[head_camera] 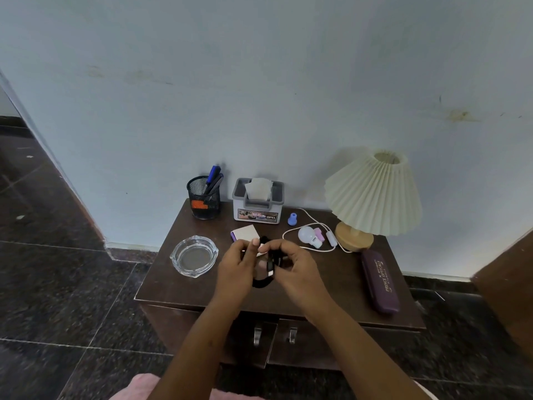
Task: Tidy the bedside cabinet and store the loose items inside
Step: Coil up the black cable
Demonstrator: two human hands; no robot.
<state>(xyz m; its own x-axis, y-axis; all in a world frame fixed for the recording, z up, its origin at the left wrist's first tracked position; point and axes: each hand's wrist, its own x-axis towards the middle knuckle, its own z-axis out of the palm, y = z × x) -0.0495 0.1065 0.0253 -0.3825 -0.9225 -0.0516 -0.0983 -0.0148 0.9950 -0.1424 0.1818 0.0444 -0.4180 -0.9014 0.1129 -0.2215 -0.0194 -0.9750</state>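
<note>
Black cable coil point(261, 282) mid-frame, long axis running top-to-bottom. Left hand point(238, 265) and right hand point(298, 268) both pinch it, equally near. Cabinet doors point(300, 356) sit straight below.

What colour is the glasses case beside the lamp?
The glasses case is dark purple with gold lettering; head view.

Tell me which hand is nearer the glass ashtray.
Left. The left hand holds the black cable just to the right of the glass ashtray. The right hand grips the same cable farther right, beyond the left hand.
</note>
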